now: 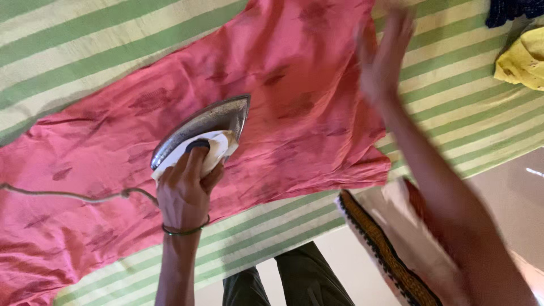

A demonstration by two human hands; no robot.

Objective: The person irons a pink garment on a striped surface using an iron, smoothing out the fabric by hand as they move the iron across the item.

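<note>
The left hand point(184, 192) is wrapped around the white handle of an electric iron point(203, 133), fingers curled tight over the grip, a thin dark bangle point(182, 230) at the wrist. The iron's metal soleplate lies flat on a pink-red garment point(283, 85) with faint darker print, its pointed nose aimed toward the upper right. One cord point(68, 195) runs from the iron's heel leftward across the cloth to the frame's left edge, with a knot near the hand.

The right hand point(382, 54) is blurred, fingers open and spread, above the garment's far right part; whether it touches the cloth cannot be told. Its forearm crosses down to the lower right corner.

Counted: one iron, one cord, one pink-red garment, two hands, one bangle. At the top right lie one crumpled yellow cloth point(521, 59) and one dark blue cloth point(513, 10), both well apart from the iron.

The garment is spread over a green-and-cream striped sheet point(464, 107) that covers the ironing surface. Below its near edge show the person's dark trousers point(289, 280), a pale floor, and a woven cloth with a dark and orange patterned border point(379, 249) hanging just beside the right arm.

The garment's lower right hem ends short of the sheet's near edge, leaving a bare striped strip; wide bare sheet lies at upper left and right of the garment.
</note>
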